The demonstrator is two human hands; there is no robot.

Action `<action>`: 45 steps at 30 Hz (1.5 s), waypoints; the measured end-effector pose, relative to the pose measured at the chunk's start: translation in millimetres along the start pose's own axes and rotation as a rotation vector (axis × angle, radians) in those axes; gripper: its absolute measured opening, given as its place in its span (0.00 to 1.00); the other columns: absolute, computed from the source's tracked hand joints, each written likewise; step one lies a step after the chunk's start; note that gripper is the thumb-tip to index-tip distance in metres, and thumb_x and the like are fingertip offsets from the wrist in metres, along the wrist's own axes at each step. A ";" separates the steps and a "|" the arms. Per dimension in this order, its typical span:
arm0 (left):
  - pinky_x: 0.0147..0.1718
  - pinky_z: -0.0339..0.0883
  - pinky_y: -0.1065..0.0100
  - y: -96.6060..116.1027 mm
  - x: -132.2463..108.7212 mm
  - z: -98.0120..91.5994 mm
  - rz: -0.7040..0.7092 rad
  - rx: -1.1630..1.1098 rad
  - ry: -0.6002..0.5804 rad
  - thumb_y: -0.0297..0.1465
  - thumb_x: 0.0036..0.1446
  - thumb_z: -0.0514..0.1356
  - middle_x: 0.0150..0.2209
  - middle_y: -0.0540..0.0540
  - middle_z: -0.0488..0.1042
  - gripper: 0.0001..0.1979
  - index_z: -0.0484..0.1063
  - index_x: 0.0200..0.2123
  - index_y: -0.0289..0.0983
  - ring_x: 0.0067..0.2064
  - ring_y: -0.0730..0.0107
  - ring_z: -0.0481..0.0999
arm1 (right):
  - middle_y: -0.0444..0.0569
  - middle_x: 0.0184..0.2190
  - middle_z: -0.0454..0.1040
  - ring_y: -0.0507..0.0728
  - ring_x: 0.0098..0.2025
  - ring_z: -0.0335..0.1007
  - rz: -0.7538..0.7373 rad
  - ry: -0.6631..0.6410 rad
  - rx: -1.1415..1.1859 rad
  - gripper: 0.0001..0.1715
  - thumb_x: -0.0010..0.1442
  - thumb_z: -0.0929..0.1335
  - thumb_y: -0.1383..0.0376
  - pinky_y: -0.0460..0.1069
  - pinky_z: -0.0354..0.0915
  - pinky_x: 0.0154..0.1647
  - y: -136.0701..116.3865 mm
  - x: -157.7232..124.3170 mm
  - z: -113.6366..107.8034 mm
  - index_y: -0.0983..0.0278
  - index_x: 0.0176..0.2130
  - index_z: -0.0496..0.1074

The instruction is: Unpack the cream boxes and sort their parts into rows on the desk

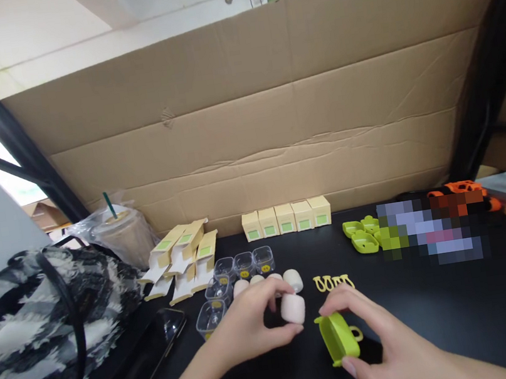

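My left hand [243,330] pinches a small white rounded block [293,309], which looks like an earbud case, between thumb and fingers. To its right, my right hand [397,345] grips a hollow lime-green cover [339,338] by its upper and lower edges. The cover's open side faces left, towards the block, with a gap between them. A pale yellow ring [357,333] shows beside the cover, partly behind it. Just beyond my left hand sit several more white blocks [292,280], some partly hidden. Several small yellow loops [333,282] lie beyond my right hand.
Clear plastic boxes [212,318] stand left of the blocks. Flattened cartons [187,256] and a row of small yellow boxes [286,219] line the cardboard wall [261,118]. More green covers [365,241] lie back right. A phone [161,339], bag [23,338] and drink cup [124,237] occupy the left.
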State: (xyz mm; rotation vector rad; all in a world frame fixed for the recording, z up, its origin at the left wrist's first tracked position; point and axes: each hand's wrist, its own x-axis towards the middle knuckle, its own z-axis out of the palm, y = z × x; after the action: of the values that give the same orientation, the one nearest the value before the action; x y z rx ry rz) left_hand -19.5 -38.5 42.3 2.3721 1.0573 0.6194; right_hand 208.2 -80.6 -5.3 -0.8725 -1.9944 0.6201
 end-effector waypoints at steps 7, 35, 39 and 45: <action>0.45 0.59 0.58 -5.6 6.4 25.0 0.090 0.236 0.077 0.34 0.49 0.65 0.44 0.43 0.70 0.14 0.70 0.39 0.38 0.46 0.57 0.68 | 0.48 0.41 0.70 0.60 0.46 0.68 -0.020 0.071 -0.033 0.26 0.44 0.65 0.74 0.52 0.65 0.46 3.2 1.1 -5.3 0.59 0.44 0.63; 0.26 0.66 0.73 8.3 0.1 67.3 -0.309 -1.066 -0.040 0.47 0.46 0.65 0.30 0.47 0.72 0.24 0.72 0.39 0.34 0.27 0.73 0.73 | 0.51 0.48 0.73 0.59 0.51 0.71 -0.252 0.101 -0.116 0.30 0.52 0.69 0.75 0.52 0.67 0.51 9.6 5.1 -2.2 0.55 0.51 0.60; 0.25 0.64 0.77 5.0 -2.3 77.7 -0.460 -1.290 -0.016 0.41 0.42 0.71 0.26 0.49 0.74 0.20 0.73 0.34 0.33 0.24 0.77 0.74 | 0.53 0.50 0.72 0.61 0.52 0.71 -0.198 0.039 0.034 0.25 0.54 0.71 0.68 0.52 0.69 0.49 9.3 -0.6 -2.6 0.55 0.50 0.64; 0.26 0.67 0.74 6.1 -4.4 76.3 -0.480 -1.282 0.042 0.42 0.40 0.71 0.27 0.47 0.75 0.21 0.75 0.32 0.32 0.26 0.75 0.74 | 0.51 0.38 0.74 0.58 0.39 0.74 -0.036 0.111 0.020 0.14 0.55 0.68 0.68 0.50 0.71 0.40 5.2 1.8 -6.5 0.58 0.44 0.69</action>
State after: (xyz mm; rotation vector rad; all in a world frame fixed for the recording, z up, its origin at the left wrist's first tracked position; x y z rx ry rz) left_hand 24.7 -63.1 -15.3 0.9696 0.7925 0.8083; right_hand 214.9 -75.3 -4.6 -0.8390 -1.8978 0.5582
